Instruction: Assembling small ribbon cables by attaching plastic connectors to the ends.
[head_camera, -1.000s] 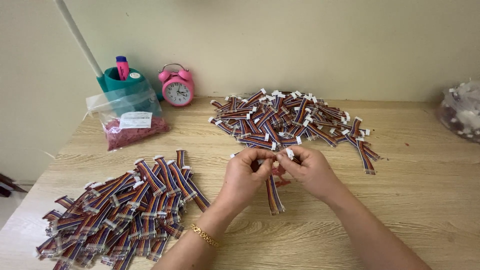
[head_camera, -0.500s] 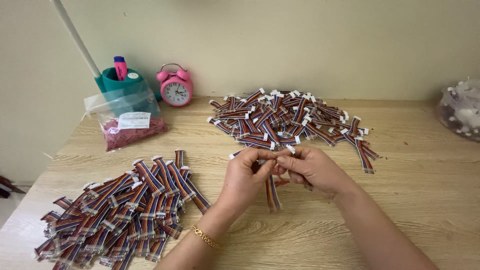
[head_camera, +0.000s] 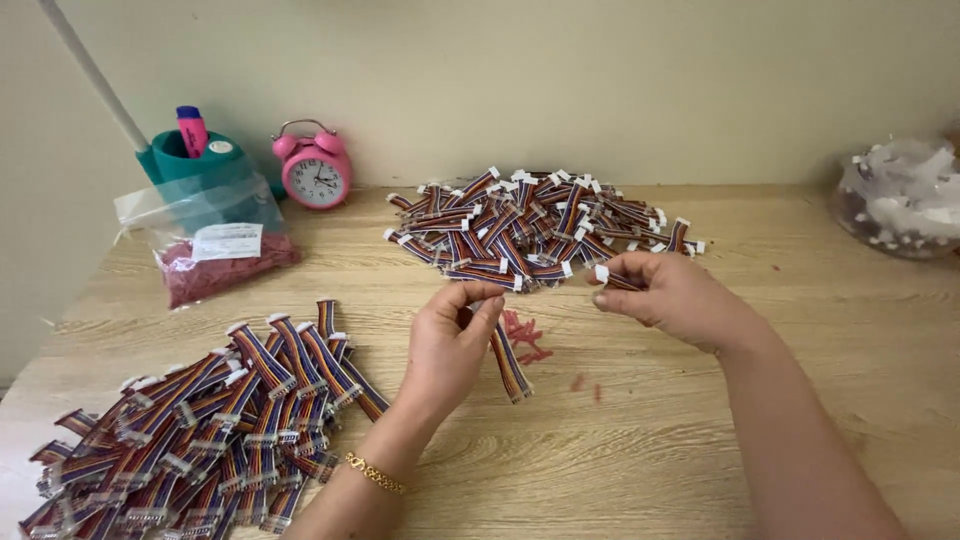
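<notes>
Head view, looking down at a pale wooden table (head_camera: 640, 460). The left hand (head_camera: 452, 345) pinches the upper end of a short rainbow ribbon cable (head_camera: 508, 360), which hangs tilted, its lower end near the tabletop. The right hand (head_camera: 668, 295), apart from the left, is closed on a second cable (head_camera: 612, 278) by its white connector, just in front of the far heap of cables (head_camera: 530, 228). A few small red bits (head_camera: 525, 335) lie loose under the hands (too small to tell what they are). A second heap of cables (head_camera: 200, 420) fills the near left corner. At the back left stand a plastic bag of red pieces (head_camera: 220, 255), a teal cup (head_camera: 195, 165) and a pink alarm clock (head_camera: 315, 170); a clear bag (head_camera: 900, 200) sits far right. The risk seems slight: the dangling cable could slip from so light a pinch, or a sleeve could scatter the loose red bits.
</notes>
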